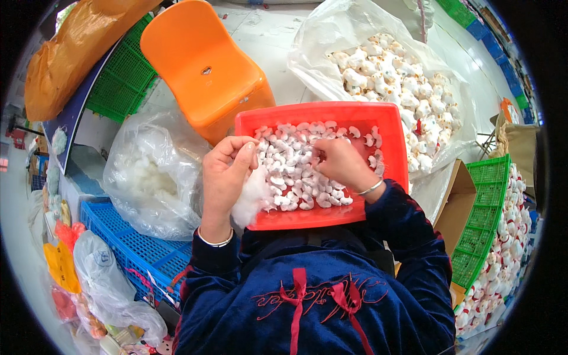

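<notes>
Blue top (322,328) faces red tub (322,109), orange chair (192,53) and pale floor (272,56).

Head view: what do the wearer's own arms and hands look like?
Left hand and right hand are both ungloved. Each wrist has a slim silver-coloured bangle: left bangle, right bangle. Left sleeve and right sleeve are long, dark blue and velvety, with some red along their outer edges.

Pcs (294,188) in tub (302,220), chair (201,74) behind-L, fluff (148,177) in bag (160,223) L of tub, box (457,204) to R
</notes>
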A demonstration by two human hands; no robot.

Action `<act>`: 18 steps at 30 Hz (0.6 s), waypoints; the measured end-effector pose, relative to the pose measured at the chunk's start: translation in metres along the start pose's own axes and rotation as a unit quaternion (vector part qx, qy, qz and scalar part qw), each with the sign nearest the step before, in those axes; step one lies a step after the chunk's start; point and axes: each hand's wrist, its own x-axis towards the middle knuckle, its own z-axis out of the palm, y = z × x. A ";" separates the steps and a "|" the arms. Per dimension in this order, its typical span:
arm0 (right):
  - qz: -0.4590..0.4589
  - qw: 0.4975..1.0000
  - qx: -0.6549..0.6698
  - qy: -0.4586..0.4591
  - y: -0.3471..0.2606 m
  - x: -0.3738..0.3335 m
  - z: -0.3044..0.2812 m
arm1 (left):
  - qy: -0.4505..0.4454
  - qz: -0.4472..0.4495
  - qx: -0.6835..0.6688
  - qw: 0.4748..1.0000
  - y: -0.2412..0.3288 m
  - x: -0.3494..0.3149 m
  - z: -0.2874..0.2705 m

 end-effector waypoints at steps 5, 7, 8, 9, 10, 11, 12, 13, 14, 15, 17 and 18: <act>0.126 0.955 0.263 -0.053 -0.020 -0.016 -0.050 | -0.056 -0.035 -0.009 0.998 -0.004 -0.001 0.003; 0.119 0.946 0.301 -0.019 -0.030 -0.023 -0.057 | -0.128 -0.060 0.048 0.989 -0.006 -0.006 0.016; 0.101 0.943 0.317 0.003 -0.029 -0.026 -0.056 | -0.163 -0.071 0.077 0.981 -0.007 -0.008 0.024; 0.086 0.939 0.333 0.026 -0.028 -0.029 -0.055 | -0.175 -0.089 0.064 0.979 -0.008 -0.011 0.032; 0.073 0.936 0.343 0.035 -0.027 -0.031 -0.053 | -0.185 -0.107 0.052 0.976 -0.010 -0.014 0.040; 0.059 0.933 0.352 0.044 -0.026 -0.031 -0.051 | -0.195 -0.124 0.039 0.972 -0.011 -0.016 0.048; 0.082 0.910 0.405 0.043 -0.037 -0.034 -0.050 | -0.204 -0.117 0.046 0.971 -0.010 -0.018 0.053; 0.089 0.887 0.451 0.038 -0.036 -0.036 -0.045 | -0.207 -0.151 0.034 0.966 -0.008 -0.018 0.059; 0.098 0.863 0.494 0.034 -0.036 -0.038 -0.041 | -0.210 -0.184 0.021 0.960 -0.006 -0.018 0.063; 0.100 0.855 0.507 0.038 -0.038 -0.039 -0.039 | -0.211 -0.216 0.010 0.953 -0.005 -0.017 0.067; 0.105 0.839 0.532 0.046 -0.044 -0.040 -0.034 | -0.183 -0.167 -0.022 0.969 -0.017 -0.018 0.066; 0.113 0.841 0.526 0.054 -0.044 -0.040 -0.033 | -0.169 -0.146 -0.041 0.974 -0.021 -0.017 0.066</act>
